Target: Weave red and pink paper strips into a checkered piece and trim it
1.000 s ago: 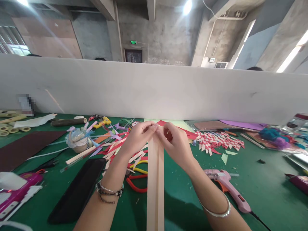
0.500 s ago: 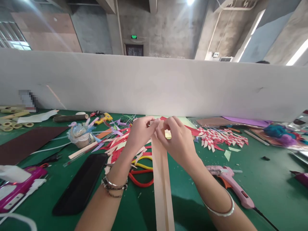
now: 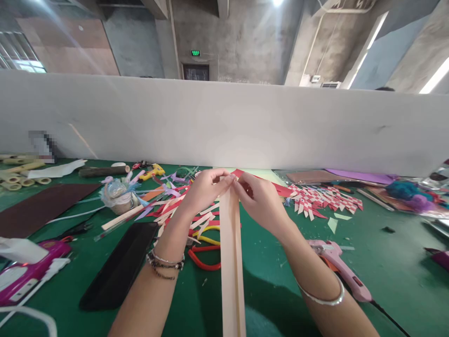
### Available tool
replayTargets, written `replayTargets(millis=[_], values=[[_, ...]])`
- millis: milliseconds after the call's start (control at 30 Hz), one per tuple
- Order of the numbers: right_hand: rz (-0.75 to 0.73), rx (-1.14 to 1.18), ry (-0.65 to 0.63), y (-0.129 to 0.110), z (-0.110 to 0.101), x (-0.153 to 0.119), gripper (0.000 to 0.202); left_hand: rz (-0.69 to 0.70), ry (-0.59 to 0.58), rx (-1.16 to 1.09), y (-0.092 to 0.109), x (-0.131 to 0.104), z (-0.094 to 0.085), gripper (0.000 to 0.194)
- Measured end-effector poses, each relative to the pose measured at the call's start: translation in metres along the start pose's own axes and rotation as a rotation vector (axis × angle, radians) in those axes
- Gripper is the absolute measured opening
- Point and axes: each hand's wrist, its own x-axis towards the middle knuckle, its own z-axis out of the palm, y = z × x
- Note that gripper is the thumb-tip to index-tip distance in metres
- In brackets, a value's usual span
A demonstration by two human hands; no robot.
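Observation:
A long pale paper strip (image 3: 230,262), folded lengthwise along its right side, runs from my fingertips down toward me over the green table. At its far end my left hand (image 3: 210,187) pinches the strip between thumb and fingers. My right hand (image 3: 258,199) is closed on the same end, its fingertips meeting those of the left. The fingers partly hide that end. Beneath and left of the strip lie scissors with red and yellow handles (image 3: 205,258), partly covered by it. Red and pale paper strips (image 3: 175,206) are heaped beside my left wrist.
A black phone (image 3: 119,267) lies left of my forearm. A pink glue gun (image 3: 343,269) rests by my right forearm, its cord trailing toward me. Red-and-white woven paper (image 3: 319,201) sits at the back right. A white partition (image 3: 224,124) stands behind the table (image 3: 386,276).
My right hand has shifted slightly left, closer to my left hand. The strip's near end has swung left, and its folded side looks narrower.

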Motion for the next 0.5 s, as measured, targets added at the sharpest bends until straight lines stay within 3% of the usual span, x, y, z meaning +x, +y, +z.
replayTargets(millis=[300, 500], values=[[0.144, 0.562, -0.232, 0.019, -0.001, 0.007, 0.031, -0.014, 0.008, -0.019, -0.007, 0.002, -0.002, 0.03], [0.167, 0.642, -0.243, 0.014, 0.003, 0.006, 0.033, -0.009, 0.012, -0.006, -0.006, 0.003, 0.002, 0.03]])
